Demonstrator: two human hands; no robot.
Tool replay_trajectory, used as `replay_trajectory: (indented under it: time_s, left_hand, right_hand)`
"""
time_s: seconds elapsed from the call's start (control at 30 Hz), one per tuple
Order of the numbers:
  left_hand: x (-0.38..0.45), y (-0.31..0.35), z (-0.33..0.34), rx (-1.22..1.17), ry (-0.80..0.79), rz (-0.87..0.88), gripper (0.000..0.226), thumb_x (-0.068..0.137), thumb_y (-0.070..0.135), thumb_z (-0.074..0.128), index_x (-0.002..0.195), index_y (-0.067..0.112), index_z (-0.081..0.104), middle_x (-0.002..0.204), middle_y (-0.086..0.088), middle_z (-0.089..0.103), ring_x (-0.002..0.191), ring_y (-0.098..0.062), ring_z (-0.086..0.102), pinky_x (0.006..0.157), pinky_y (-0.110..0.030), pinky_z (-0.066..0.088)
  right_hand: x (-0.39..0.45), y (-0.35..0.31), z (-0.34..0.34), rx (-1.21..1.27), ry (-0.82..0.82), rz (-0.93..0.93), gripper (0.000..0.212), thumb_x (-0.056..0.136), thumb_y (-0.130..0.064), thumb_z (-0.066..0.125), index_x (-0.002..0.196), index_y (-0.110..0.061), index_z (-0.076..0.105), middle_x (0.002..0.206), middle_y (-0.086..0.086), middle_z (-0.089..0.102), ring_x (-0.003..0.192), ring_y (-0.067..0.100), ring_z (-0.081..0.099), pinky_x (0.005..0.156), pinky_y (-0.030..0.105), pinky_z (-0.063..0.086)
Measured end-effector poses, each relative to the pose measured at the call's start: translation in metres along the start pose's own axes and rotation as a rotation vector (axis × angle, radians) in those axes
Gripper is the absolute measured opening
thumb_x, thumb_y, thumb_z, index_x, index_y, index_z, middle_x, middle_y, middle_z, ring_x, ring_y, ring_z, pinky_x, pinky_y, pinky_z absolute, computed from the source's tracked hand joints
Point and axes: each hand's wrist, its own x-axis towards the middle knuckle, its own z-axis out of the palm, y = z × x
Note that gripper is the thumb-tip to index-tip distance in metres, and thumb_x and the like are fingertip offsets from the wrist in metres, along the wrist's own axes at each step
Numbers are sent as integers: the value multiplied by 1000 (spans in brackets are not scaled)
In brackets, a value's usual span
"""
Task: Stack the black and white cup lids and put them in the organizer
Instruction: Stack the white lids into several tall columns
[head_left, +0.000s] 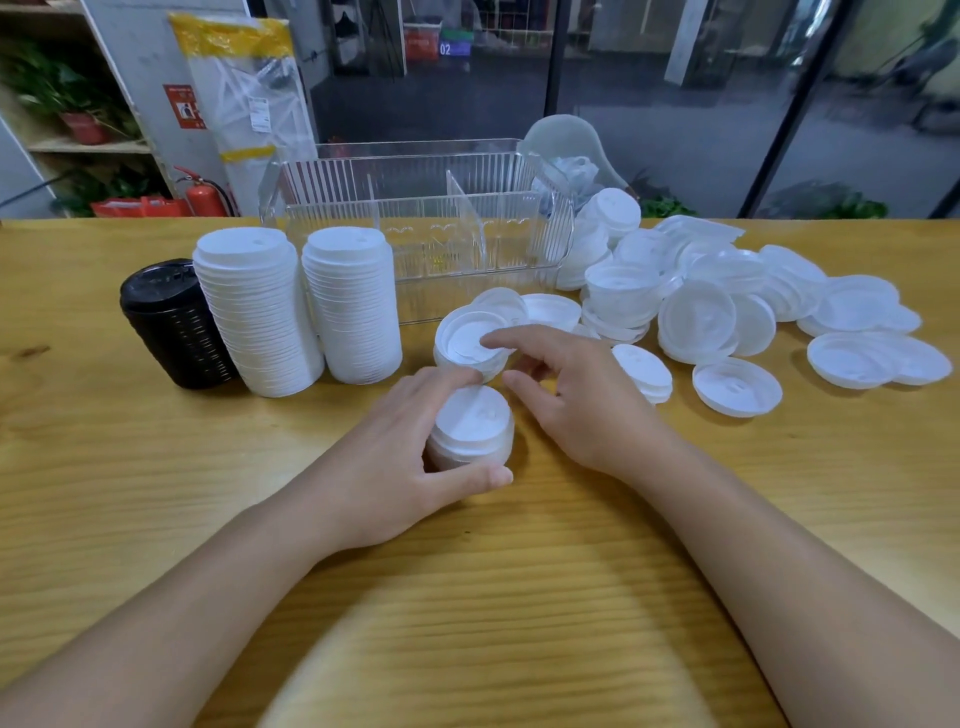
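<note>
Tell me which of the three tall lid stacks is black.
The leftmost stack, beside the two taller white stacks and; it alone is black.

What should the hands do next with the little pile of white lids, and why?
Probably the right hand lifts the upside-down lid its finger touches and turns it onto the short pile gripped by the left hand, because that pile is far shorter than the tall white stacks.

Head view, single wide-angle camera | looks forward and down from above the near edge of the wooden table (156, 519) | close over both forearms | far field reaches the clear organizer (415, 228) and glass doors (675, 78) beyond
</note>
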Motion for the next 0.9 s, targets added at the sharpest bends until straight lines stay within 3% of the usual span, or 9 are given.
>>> replay_trajectory:
  time_s: [0.07,0.13,0.33,0.43,0.57,0.63,0.73,0.83,0.9]
  left_hand:
    - [-1,0,3,25,-33,-23,83,88,85,64,158,58,28,157,32,39,147,-3,37,124,-41,36]
    - [-1,0,3,41,-55,-45,77,92,81,59,157,58,24,157,33,35,144,-4,33,122,-39,35]
    - [-3,-1,2,27,-80,-13,78,97,79,54,160,46,21,159,30,30,151,4,31,126,-37,36]
    - [-3,1,1,27,-81,-16,79,98,78,54,161,45,19,161,31,28,152,8,27,128,-34,33]
    - [-3,0,2,27,-80,-5,77,98,79,54,159,49,19,160,30,31,151,4,31,127,-37,35]
    - [-4,-1,2,16,-74,-4,78,95,80,59,158,53,20,158,30,34,149,4,34,125,-37,37]
    - [-4,3,1,-75,-15,-17,80,88,77,73,152,54,30,153,30,43,147,3,40,121,-32,40]
    - [-2,5,-1,-249,147,-18,71,90,73,74,148,45,44,145,25,57,143,1,51,119,-31,43]
    - [-1,7,-3,-311,217,1,69,96,69,69,155,41,45,146,24,60,145,0,52,123,-32,40]
  right_hand:
    - [4,0,3,-53,-24,-6,42,102,-19,73,142,-30,68,109,-21,70,104,0,65,94,14,49]
    - [7,2,7,-94,-15,-34,42,99,-18,75,140,-26,68,114,-17,71,105,1,66,97,24,54]
    - [7,6,2,-189,97,-79,33,90,-14,83,121,-21,75,100,-12,65,84,8,62,81,41,57]
    - [5,7,-2,-152,125,-72,20,92,-18,84,110,-22,78,97,-12,66,81,9,61,79,38,56]
    - [1,0,-11,-25,184,-3,6,99,-24,79,101,-24,74,94,-13,68,79,13,62,73,22,48]
    - [-1,-3,-16,58,214,59,5,104,-28,73,107,-26,70,92,-11,70,77,15,66,71,24,50]
    - [-1,-8,-23,334,212,133,21,108,-24,67,128,-27,61,88,-7,72,73,22,72,68,32,55]
    - [-1,-14,-27,559,174,173,29,110,-13,62,137,-23,61,82,4,66,69,25,65,57,19,47]
    - [-1,-18,-26,626,143,156,30,110,-10,60,136,-24,68,82,21,59,68,25,61,59,19,48]
